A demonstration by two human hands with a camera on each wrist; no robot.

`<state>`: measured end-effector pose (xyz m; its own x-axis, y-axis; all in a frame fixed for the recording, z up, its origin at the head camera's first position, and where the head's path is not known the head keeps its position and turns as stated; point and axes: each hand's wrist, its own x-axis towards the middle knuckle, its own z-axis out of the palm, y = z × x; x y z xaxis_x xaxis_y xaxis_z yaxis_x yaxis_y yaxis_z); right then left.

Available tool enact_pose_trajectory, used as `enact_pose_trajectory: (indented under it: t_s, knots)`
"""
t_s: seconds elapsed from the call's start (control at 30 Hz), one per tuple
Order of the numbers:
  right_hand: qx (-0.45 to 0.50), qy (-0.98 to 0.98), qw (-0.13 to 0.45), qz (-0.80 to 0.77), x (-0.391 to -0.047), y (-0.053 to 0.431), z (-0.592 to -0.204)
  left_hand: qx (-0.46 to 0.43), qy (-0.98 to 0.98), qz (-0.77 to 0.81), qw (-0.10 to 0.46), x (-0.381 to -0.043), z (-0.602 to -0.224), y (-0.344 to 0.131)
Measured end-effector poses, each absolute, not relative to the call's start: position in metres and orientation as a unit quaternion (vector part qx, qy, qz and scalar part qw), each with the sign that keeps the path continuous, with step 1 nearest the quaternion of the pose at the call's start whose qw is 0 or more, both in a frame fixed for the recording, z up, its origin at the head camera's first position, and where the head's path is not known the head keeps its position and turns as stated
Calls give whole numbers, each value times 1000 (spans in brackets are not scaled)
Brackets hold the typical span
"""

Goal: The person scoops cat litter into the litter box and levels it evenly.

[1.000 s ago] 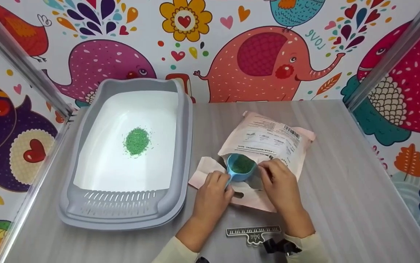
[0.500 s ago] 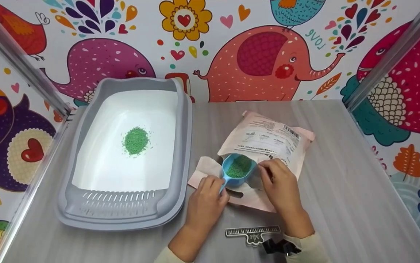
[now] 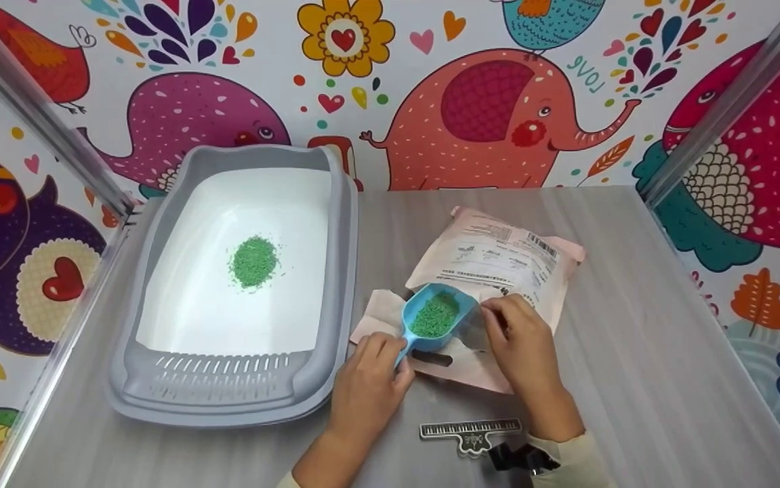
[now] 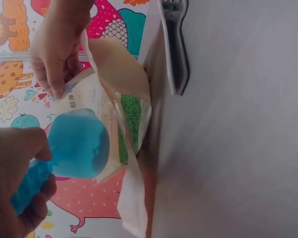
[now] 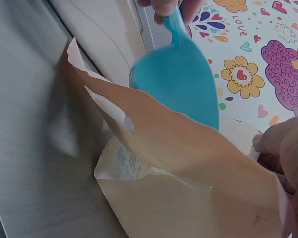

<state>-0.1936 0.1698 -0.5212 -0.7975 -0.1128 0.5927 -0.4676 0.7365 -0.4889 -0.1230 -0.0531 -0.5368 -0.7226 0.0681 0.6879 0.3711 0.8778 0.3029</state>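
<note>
My left hand [image 3: 371,383] grips the handle of a blue scoop [image 3: 411,315] loaded with green litter pellets [image 3: 436,316]. The scoop is held over the open mouth of a pale pink litter bag [image 3: 498,247] lying on the table. In the left wrist view the scoop's rounded underside shows, and more green pellets [image 4: 131,116] are visible inside the bag. My right hand [image 3: 522,342] pinches the edge of the bag's mouth, holding it up; its fingertips are partly hidden in the right wrist view.
Left of the bag stands a grey litter box [image 3: 347,285] with a white inside and a small heap of green pellets [image 3: 254,262] on its floor. A piano-patterned clip [image 3: 469,428] lies in front of the bag, beside the right wrist. Cartoon-printed walls enclose the table.
My left hand has drawn the scoop toward the left and nearer to me, tipping it so more of the pellets show. The right hand stays at the bag's edge.
</note>
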Motion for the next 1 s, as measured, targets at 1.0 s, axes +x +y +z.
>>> enact_pose_trajectory:
  t_s: [1.0]
  knots:
    - [148, -900, 254, 321, -193, 168, -523, -79, -869, -247, 421, -115, -510, -104]
